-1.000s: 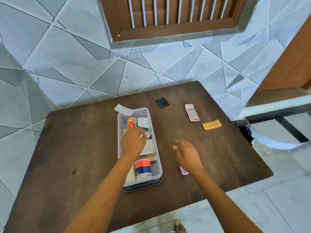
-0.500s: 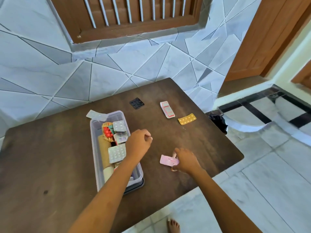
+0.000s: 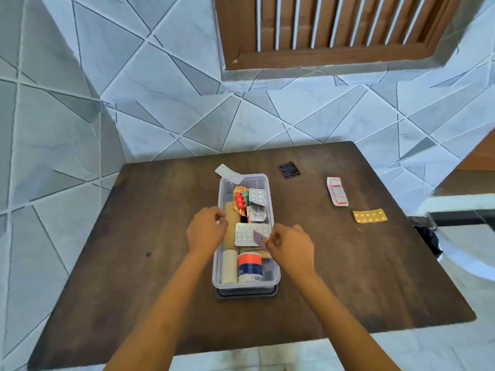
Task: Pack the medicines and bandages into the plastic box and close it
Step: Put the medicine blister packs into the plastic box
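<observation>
A clear plastic box (image 3: pixel 276 271) stands mid-table on its dark lid (image 3: pixel 245 293), holding blister packs, bandage rolls and a red-and-blue tape roll (image 3: pixel 249 266). My right hand (image 3: pixel 292 246) is at the box's right rim, pinching a small pink packet (image 3: pixel 260 239) over the silver blister pack (image 3: pixel 247 234). My left hand (image 3: pixel 206 230) is loosely curled at the box's left rim and holds nothing that I can see. On the table lie a white blister strip (image 3: pixel 227 172), a black strip (image 3: pixel 288 169), a red-and-white strip (image 3: pixel 337 191) and a yellow blister pack (image 3: pixel 369 216).
The dark wooden table (image 3: pixel 134 277) stands against a tiled wall, under a wooden window. A white chair part (image 3: pixel 460 253) and a black object (image 3: pixel 428 236) are off the table's right edge. Tiled floor runs along the near edge.
My right hand picked the pink packet off the table and carried it left over the box. My left hand shifted from the box's right side to its left rim. The view swung left.
</observation>
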`<state>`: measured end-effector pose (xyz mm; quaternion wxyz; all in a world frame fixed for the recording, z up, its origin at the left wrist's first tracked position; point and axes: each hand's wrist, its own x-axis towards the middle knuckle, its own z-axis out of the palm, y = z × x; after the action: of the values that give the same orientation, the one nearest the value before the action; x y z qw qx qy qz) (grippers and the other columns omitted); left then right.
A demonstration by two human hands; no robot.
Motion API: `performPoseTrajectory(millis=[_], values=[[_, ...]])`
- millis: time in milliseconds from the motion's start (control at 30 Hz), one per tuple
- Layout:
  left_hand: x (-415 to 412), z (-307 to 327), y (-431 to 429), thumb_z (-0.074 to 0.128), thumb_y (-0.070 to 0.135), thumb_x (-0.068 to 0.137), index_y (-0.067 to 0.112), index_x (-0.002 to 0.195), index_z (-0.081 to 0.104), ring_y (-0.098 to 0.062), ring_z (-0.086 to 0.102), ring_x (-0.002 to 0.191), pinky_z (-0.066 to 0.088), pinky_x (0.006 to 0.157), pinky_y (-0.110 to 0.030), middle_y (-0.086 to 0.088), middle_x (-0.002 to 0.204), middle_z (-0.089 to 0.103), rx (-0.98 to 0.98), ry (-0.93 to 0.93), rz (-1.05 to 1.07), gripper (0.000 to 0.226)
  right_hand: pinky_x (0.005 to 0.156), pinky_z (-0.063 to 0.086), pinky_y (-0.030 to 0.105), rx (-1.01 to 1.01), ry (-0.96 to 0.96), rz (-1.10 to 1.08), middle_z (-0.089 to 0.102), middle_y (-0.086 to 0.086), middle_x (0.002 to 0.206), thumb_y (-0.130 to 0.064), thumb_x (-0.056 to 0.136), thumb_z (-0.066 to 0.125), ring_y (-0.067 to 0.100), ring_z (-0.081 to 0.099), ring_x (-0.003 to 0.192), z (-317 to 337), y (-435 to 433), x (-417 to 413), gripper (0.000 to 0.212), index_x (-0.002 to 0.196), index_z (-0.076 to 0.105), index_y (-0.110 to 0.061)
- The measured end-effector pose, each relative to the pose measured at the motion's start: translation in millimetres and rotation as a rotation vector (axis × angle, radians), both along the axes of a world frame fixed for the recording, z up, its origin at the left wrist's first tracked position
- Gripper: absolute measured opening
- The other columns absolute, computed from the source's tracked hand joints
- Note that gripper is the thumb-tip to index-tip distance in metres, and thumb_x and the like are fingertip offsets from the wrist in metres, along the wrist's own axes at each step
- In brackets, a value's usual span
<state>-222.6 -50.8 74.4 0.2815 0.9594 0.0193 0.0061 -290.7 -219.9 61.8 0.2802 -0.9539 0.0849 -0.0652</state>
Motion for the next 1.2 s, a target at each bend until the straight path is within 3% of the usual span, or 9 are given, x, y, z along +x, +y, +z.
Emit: performPoseTrajectory(millis=[100, 233, 400, 467, 634, 767, 867, 1034, 1201], values=[[-6, -3, 10, 0.054, 0.022, 0.088, 0.019, 0.099, 0.067, -0.014, 0.057, 0.085, 0.041, 0.067, -0.026, -0.003, 0.109, 0.065, -0.014, 0.002, 0.011, 0.017, 0.066, 0.043, 0.035, -0.268, -0.034, 0.056, 0.068, 0.006, 0.080, -0.037, 0.081, 0.063, 0.023, 0.059, 0.080, -16, 18, -5, 0.024, 0.072, 0.066, -0.015], [-10, -4, 15, 0.053, 0.022, 0.088, 0.020, 0.099, 0.067, -0.016, 0.060, 0.090, 0.042, 0.070, -0.025, -0.002, 0.111, 0.064, -0.012, 0.008, 0.012, 0.017, 0.063, 0.052, 0.039, -0.369, -0.001, 0.023, 0.071, 0.007, 0.098, -0.025, 0.054, 0.082, 0.027, 0.066, 0.087, -27, 19, -14, 0.014, 0.061, 0.071, -0.017], [-8, -8, 17, 0.054, 0.023, 0.088, 0.019, 0.099, 0.066, -0.013, 0.054, 0.083, 0.041, 0.067, -0.026, -0.003, 0.111, 0.063, 0.001, 0.022, -0.006, 0.017, 0.098, 0.038, 0.050, -0.346, 0.093, 0.105, 0.052, 0.010, 0.137, -0.027, 0.071, 0.064, 0.033, 0.043, 0.129, -32, 15, -20, 0.019, 0.075, 0.075, -0.012], [-7, -11, 16, 0.055, 0.023, 0.088, 0.020, 0.098, 0.066, -0.012, 0.051, 0.081, 0.041, 0.067, -0.026, -0.002, 0.111, 0.063, -0.003, 0.025, -0.020, 0.016, 0.102, 0.034, 0.049, -0.326, 0.086, 0.111, 0.048, 0.010, 0.141, -0.029, 0.074, 0.058, 0.032, 0.039, 0.133, -32, 15, -22, 0.025, 0.078, 0.075, -0.011], [-2, -14, 11, 0.057, 0.021, 0.087, 0.018, 0.100, 0.067, -0.017, 0.059, 0.086, 0.044, 0.068, -0.028, -0.004, 0.108, 0.065, -0.065, 0.023, -0.119, 0.016, 0.106, 0.033, 0.038, -0.134, 0.108, 0.030, 0.041, 0.004, 0.143, -0.033, 0.084, 0.057, 0.023, 0.041, 0.129, -28, 15, -25, 0.029, 0.107, 0.059, -0.016], [-8, -15, -7, 0.061, 0.030, 0.086, 0.020, 0.099, 0.066, -0.017, 0.063, 0.090, 0.047, 0.071, -0.029, -0.001, 0.098, 0.070, -0.099, 0.153, -0.335, 0.017, 0.095, 0.044, 0.033, 0.003, 0.094, 0.021, 0.052, 0.003, 0.133, -0.029, 0.087, 0.056, 0.021, 0.055, 0.114, -26, 11, -25, 0.045, 0.128, 0.043, -0.019], [-19, -20, -30, 0.063, 0.034, 0.083, 0.023, 0.108, 0.060, -0.018, 0.063, 0.091, 0.048, 0.075, -0.031, -0.001, 0.098, 0.068, 0.000, 0.286, -0.414, 0.028, 0.089, 0.049, 0.032, 0.189, 0.109, 0.009, 0.062, 0.005, 0.125, -0.027, 0.089, 0.055, 0.021, 0.062, 0.107, -23, 5, -27, 0.045, 0.131, 0.044, -0.016], [-9, -18, -41, 0.057, 0.005, 0.085, 0.014, 0.102, 0.063, -0.026, 0.064, 0.097, 0.054, 0.084, -0.039, -0.011, 0.104, 0.069, -0.038, 0.299, -0.439, 0.020, 0.092, 0.053, 0.033, 0.383, 0.094, 0.087, 0.067, 0.007, 0.118, -0.016, 0.088, 0.058, 0.010, 0.060, 0.099, -27, -8, -30, 0.044, 0.130, 0.048, -0.011], [6, -9, -47, 0.055, -0.003, 0.084, 0.007, 0.106, 0.062, -0.022, 0.062, 0.100, 0.047, 0.081, -0.029, -0.012, 0.111, 0.067, 0.036, 0.389, -0.564, 0.025, 0.086, 0.048, 0.023, 0.451, 0.120, 0.103, 0.066, 0.006, 0.117, -0.013, 0.088, 0.057, 0.006, 0.056, 0.097, -29, -13, -28, 0.044, 0.131, 0.047, -0.012]])
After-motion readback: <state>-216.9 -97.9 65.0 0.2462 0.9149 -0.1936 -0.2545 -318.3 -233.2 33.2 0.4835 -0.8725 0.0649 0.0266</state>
